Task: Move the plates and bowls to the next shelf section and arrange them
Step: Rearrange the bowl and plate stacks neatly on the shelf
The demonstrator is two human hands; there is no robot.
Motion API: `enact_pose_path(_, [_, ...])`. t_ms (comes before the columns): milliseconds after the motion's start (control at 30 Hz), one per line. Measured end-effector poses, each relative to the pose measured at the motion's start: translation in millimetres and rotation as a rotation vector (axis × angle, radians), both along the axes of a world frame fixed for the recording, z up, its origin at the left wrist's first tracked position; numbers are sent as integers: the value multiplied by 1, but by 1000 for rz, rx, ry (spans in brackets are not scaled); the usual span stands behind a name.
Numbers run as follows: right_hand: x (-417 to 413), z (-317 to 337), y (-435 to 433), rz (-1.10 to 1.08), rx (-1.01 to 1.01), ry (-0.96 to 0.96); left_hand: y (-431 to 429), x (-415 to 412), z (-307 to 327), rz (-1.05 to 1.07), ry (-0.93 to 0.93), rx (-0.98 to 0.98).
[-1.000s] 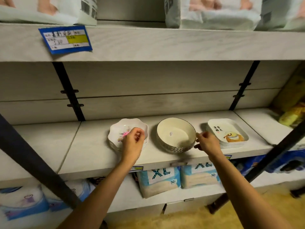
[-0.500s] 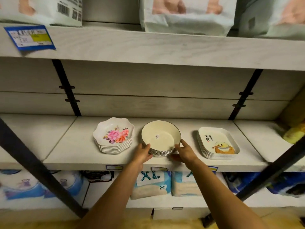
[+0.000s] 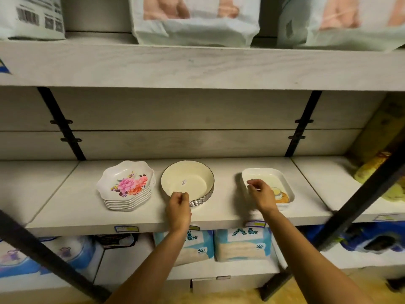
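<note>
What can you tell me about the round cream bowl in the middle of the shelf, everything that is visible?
The round cream bowl sits upright on top of a stack of similar bowls. It is shallow and wide, glossy like ceramic or melamine, with a thin dark rim and a dark-and-white pattern on the outer wall. A small white sticker lies inside. The stack stands on the pale wood-look shelf, just right of the floral plates. The left hand is at its front edge; whether it touches cannot be told.

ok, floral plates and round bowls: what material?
Floral plates: likely melamine; thin scalloped rims, glossy white, printed roses. Round bowls: probably glazed ceramic, perhaps melamine; smooth cream inside, dark rim line, patterned outside. Look alone can't settle either.
</note>
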State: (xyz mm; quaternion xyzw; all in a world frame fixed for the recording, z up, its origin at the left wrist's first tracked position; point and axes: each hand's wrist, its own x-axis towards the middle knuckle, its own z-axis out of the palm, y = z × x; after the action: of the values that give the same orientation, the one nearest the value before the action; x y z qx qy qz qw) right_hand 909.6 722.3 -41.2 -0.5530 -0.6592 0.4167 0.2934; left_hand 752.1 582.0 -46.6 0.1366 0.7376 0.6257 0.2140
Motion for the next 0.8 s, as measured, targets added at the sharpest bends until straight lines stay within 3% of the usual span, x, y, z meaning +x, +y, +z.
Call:
enact_pose_path(233, [68,-6,48,-41,74,-31,49,59,-7,-270,56,59])
enact_pose_path(367, [95,-12,72,-21,-53,-55,80,79,-13,-420,-133,-63])
enact_pose_path(500, [103,-20,81,47,-308,37,96,93,-20,-448,-231,-105])
enact_pose_path(667, [104,-33,81,90,-300,47,106,104,-27,-521,-253,-152])
enact_pose_path(800, [93,-33,78,88,-316,69,105,103,-27,-496,-332,-80])
